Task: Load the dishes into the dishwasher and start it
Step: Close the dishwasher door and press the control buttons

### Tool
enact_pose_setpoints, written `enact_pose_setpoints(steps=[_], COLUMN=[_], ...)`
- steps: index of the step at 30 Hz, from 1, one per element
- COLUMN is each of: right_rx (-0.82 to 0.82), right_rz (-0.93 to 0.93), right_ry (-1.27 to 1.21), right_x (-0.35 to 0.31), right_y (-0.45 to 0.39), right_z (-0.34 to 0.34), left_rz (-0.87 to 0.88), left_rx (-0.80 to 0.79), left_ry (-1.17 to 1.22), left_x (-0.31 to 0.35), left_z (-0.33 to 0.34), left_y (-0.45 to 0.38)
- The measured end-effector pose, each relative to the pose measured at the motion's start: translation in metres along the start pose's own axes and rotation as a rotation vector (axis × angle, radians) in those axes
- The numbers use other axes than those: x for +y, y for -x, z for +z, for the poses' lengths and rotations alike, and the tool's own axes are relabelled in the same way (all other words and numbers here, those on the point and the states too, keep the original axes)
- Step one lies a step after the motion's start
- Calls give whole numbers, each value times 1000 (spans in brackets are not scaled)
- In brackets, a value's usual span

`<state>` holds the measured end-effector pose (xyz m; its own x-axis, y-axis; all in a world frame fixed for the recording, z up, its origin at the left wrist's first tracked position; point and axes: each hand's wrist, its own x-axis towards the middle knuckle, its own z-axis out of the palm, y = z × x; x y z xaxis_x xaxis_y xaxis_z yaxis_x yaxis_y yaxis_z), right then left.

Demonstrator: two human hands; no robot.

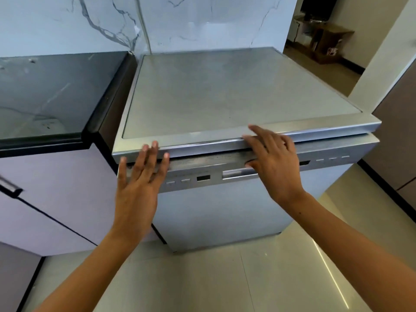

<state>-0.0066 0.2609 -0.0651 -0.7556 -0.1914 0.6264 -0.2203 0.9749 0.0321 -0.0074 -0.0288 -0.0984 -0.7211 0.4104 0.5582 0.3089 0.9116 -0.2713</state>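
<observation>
A silver freestanding dishwasher stands in front of me, its door nearly upright with a narrow gap under the top panel. My left hand lies flat with straight fingers on the left end of the control strip. My right hand rests with spread fingers on the door's top edge, above the recessed handle. Small buttons and a dark display run along the strip. No dishes are in view.
A dark countertop over pale cabinet doors adjoins the dishwasher on the left. A marble-patterned wall stands behind. Glossy floor tiles lie below. A brown cabinet is at the right, and a doorway shows a room beyond.
</observation>
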Motion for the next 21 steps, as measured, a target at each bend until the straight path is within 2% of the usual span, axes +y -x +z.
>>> enact_pose_setpoints(steps=[3,12,21], right_rx=[-25,128,92], right_rz=[22,46,78], right_ry=[16,8,39], right_x=[0,1,-4], right_y=[-10,-18,-19], right_z=[11,25,23], left_rz=[17,18,35], left_rx=[26,219,230], left_ry=[27,296,309], left_x=[-17,-29,-32], left_z=[4,13,17], left_y=[-7,-16,-16])
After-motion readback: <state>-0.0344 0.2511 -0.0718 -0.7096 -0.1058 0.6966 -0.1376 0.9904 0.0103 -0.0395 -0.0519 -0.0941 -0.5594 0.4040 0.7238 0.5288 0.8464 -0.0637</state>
